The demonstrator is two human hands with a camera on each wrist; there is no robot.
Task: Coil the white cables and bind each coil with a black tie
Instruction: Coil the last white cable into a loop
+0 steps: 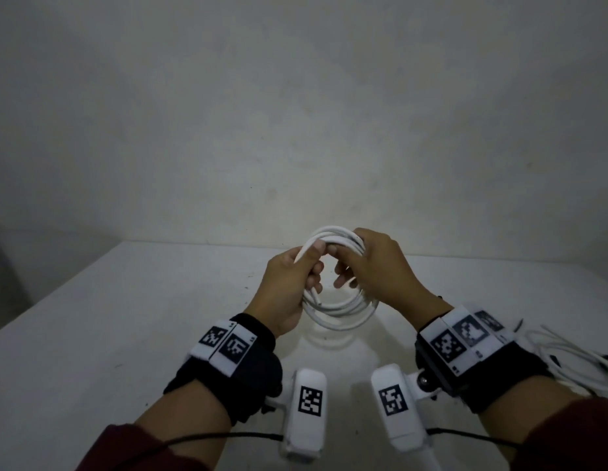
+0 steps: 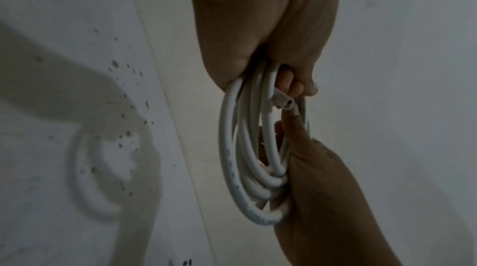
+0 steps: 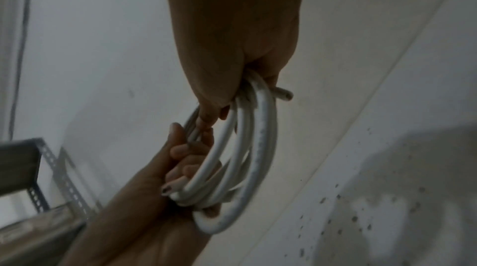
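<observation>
A white cable coil (image 1: 343,314) of several loops hangs upright above the white table (image 1: 125,317). My left hand (image 1: 311,263) grips the coil's left side, thumb pressed on a strand near the top. My right hand (image 1: 360,263) grips the upper right side, fingers curled through the ring. In the left wrist view, the left hand (image 2: 258,45) holds the coil (image 2: 232,148) from above, a cut cable end (image 2: 285,104) by its fingers, and the right hand (image 2: 322,188) clasps it below. In the right wrist view, the right hand (image 3: 232,56) and left hand (image 3: 160,184) clasp the coil (image 3: 263,148). No black tie shows clearly.
Loose white cables (image 1: 571,355) lie in a tangle on the table at the far right, behind my right wrist. A grey wall rises just past the table's back edge. A perforated metal rack (image 3: 43,168) stands off to the left.
</observation>
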